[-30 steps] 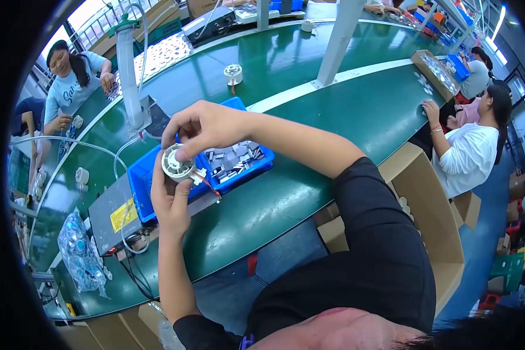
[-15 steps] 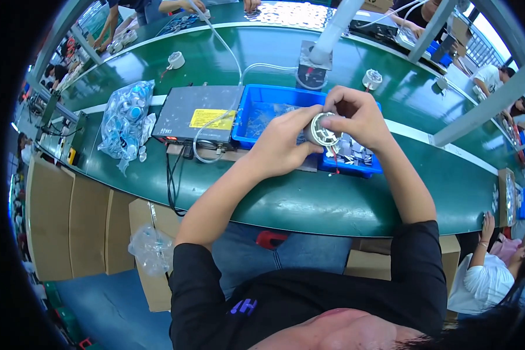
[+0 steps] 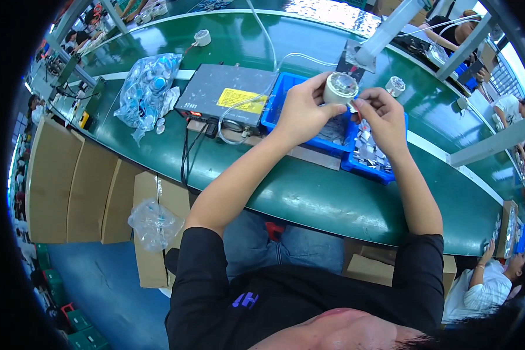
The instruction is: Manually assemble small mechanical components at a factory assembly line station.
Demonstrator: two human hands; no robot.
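Note:
A white round plastic housing (image 3: 339, 87), cup-shaped with a clear-looking top, is gripped by my left hand (image 3: 304, 111), its fingers and thumb around the side. My right hand (image 3: 384, 116) is closed just to the right of it, thumb and forefinger pinched at a short red wire (image 3: 354, 108) that comes off the housing. Both hands are above two blue bins. Small flat white and grey pieces (image 3: 370, 153) fill the right-hand bin (image 3: 364, 170), below my right hand. The left-hand bin (image 3: 278, 105) is partly hidden behind my left hand and forearm.
A grey box-shaped unit (image 3: 227, 84) with a yellow label and clear hose stands left of the bins. Beside it lies a plastic bag of blue-and-clear parts (image 3: 149, 87). More white housings (image 3: 395, 86) sit farther back. A translucent duct (image 3: 391, 35) slopes down behind the bins. Cardboard boxes (image 3: 55, 181) stand lower left.
The housing has been raised and turned, its slotted face no longer toward me. My right fingers have moved off that face to the red wire. The whole view has shifted somewhat.

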